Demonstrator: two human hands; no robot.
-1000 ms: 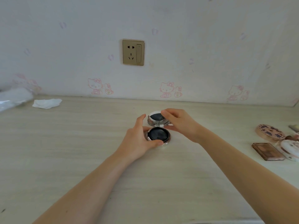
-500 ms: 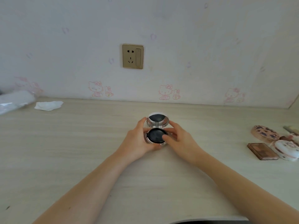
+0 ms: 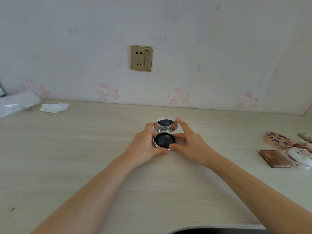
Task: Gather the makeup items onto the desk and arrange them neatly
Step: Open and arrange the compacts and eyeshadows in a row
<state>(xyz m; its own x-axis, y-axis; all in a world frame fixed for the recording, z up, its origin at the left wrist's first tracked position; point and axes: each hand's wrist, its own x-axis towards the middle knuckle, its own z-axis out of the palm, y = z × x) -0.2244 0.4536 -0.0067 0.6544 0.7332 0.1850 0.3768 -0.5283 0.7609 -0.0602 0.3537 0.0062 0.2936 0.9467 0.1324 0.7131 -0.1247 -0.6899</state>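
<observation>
I hold the open compact [image 3: 164,140] on the middle of the desk [image 3: 84,157], my left hand [image 3: 145,147] curled round its base and my right hand [image 3: 189,144] pinching it, forefinger up on the mirrored lid. Other makeup (a patterned round case [image 3: 277,141], a brown palette [image 3: 274,160], a white compact [image 3: 299,157]) lies well apart at the right edge.

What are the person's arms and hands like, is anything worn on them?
Both forearms come in bare from the bottom edge, with no sleeves in view. The left hand and the right hand wear no gloves, and no rings, watch or bracelets show on the fingers or wrists. The nails look short and unpainted, though they are small in this view.
</observation>
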